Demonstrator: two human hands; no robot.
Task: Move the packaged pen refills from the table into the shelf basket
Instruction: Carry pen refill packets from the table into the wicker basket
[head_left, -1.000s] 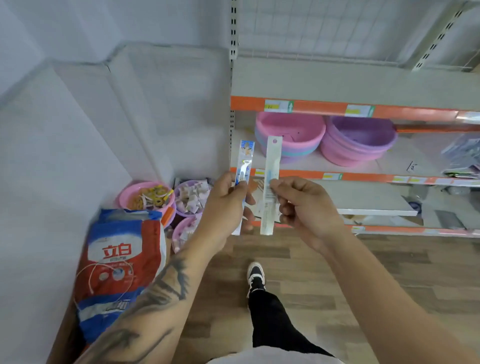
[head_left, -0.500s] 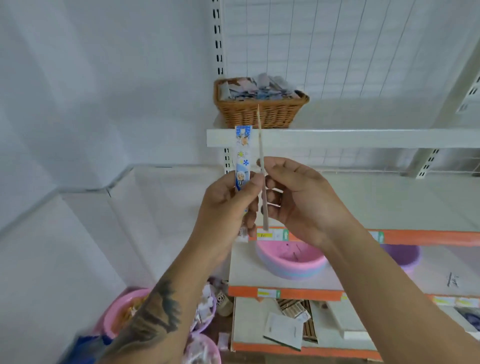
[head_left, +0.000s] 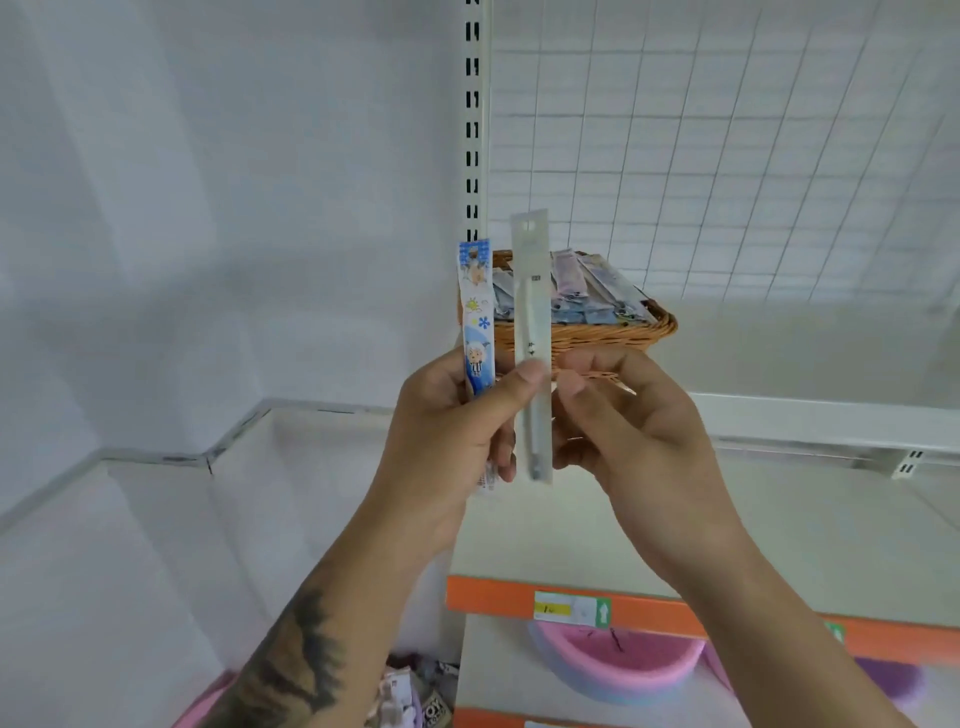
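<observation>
A wicker basket (head_left: 631, 336) holding several packaged refills (head_left: 587, 296) stands on the white upper shelf (head_left: 831, 423). In front of it, my left hand (head_left: 447, 441) grips a blue cartoon-printed refill pack (head_left: 476, 312) upright, and its thumb also presses on a clear white refill pack (head_left: 531, 291). My right hand (head_left: 634, 436) is beside it with curled fingers, thumb and fingertips pinching the white pack's right edge. Both packs stand upright just before the basket's left end, hiding part of it.
A wire grid panel (head_left: 727, 156) backs the shelf, with a slotted upright (head_left: 472, 130) at its left. Below is an orange-edged shelf (head_left: 670, 618) over a pink basin (head_left: 613, 673) and a purple basin (head_left: 893, 683). A white wall is to the left.
Both hands have risen with the two packs, from the lower shelves to the basket's height. The white pack turned from edge-on to face-on, and my left thumb now presses on it.
</observation>
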